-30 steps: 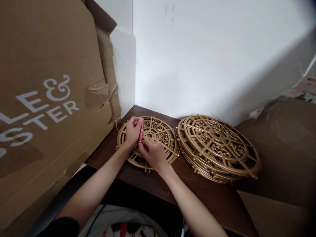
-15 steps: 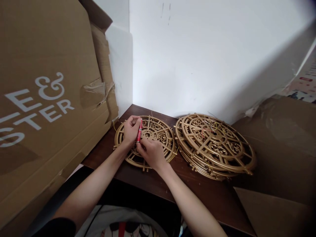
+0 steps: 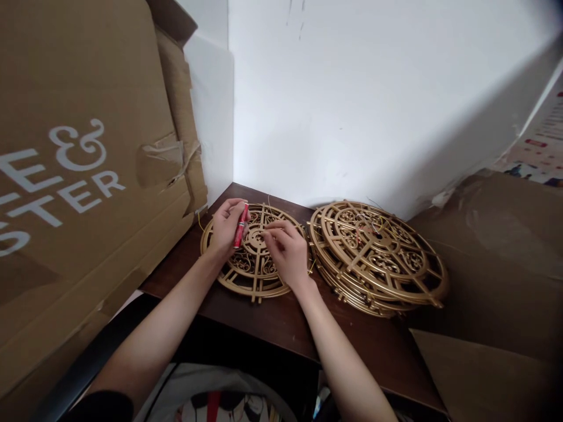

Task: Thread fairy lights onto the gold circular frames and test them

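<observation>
The cardboard box (image 3: pixel 88 82) left of the left hand (image 3: pixel 226 227) reads "E &" over "STER". That hand grips one red tube (image 3: pixel 240 225). The right hand (image 3: pixel 290 252), near the tube, half-curls above a round gold frame (image 3: pixel 255 272); whether it pinches anything, I cannot tell. Right of it, one frame pile (image 3: pixel 387 258), too overlapped to count, sits on the desk (image 3: pixel 272 328).

In front of me is a dark brown wooden table (image 3: pixel 325 316). Toward its far left corner I have a round gold openwork panel (image 3: pixel 255 235) lying flat, well in from the front edge. Just beside it, farther right and reaching back near the rear edge, sits an uneven stack of similar panels (image 3: pixel 389 243). A few pale specks (image 3: pixel 350 323) dot the wood nearer the front edge.
</observation>
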